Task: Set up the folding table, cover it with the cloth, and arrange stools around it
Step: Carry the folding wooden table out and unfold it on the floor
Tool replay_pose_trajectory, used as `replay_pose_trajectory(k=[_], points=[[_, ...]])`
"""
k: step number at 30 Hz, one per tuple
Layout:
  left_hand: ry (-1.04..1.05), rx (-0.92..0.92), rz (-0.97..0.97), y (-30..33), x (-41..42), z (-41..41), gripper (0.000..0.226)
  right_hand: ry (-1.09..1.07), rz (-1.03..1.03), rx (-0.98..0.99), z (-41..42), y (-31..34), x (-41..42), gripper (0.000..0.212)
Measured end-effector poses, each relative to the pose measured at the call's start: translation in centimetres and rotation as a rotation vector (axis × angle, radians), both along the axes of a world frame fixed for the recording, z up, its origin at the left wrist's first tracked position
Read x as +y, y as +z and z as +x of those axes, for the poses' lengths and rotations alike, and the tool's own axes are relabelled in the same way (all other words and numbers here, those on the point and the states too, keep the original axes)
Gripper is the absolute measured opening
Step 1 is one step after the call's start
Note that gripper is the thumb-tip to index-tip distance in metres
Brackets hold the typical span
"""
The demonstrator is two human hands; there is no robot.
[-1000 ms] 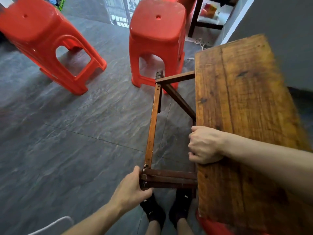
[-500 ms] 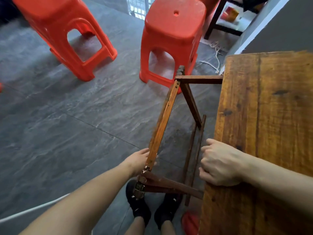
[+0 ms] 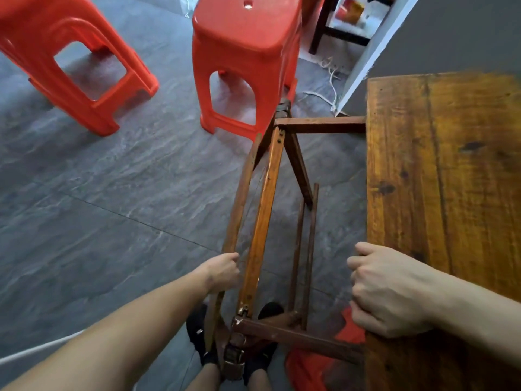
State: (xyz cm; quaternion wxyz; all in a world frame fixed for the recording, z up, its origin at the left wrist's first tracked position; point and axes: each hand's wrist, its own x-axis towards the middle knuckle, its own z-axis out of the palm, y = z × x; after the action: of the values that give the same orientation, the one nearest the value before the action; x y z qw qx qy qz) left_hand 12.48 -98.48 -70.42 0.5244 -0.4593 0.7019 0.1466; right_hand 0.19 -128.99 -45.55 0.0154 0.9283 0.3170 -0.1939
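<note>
Beside the tabletop [image 3: 451, 193] edge gripped by the right hand [image 3: 386, 292], the left hand [image 3: 222, 273] clasps the leg frame [image 3: 262, 221].

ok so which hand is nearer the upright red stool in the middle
Left. The left hand grips the folding table's leg frame, which reaches up beside the red stool. The right hand grips the tabletop edge, farther to the right.
</note>
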Motion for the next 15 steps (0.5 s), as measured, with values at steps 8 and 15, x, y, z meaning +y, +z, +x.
replay_pose_trajectory(k=[8, 15], points=[[0.288, 0.232, 0.108, 12.5, -2.8, 4.9, 0.027, -0.013, 0.017, 0.035, 0.0, 2.9, -1.7, 0.045], [0.175, 0.212, 0.275, 19.2, -2.5, 8.3, 0.026, -0.04, -0.003, 0.103, 1.0, 3.5, -0.3, 0.041]])
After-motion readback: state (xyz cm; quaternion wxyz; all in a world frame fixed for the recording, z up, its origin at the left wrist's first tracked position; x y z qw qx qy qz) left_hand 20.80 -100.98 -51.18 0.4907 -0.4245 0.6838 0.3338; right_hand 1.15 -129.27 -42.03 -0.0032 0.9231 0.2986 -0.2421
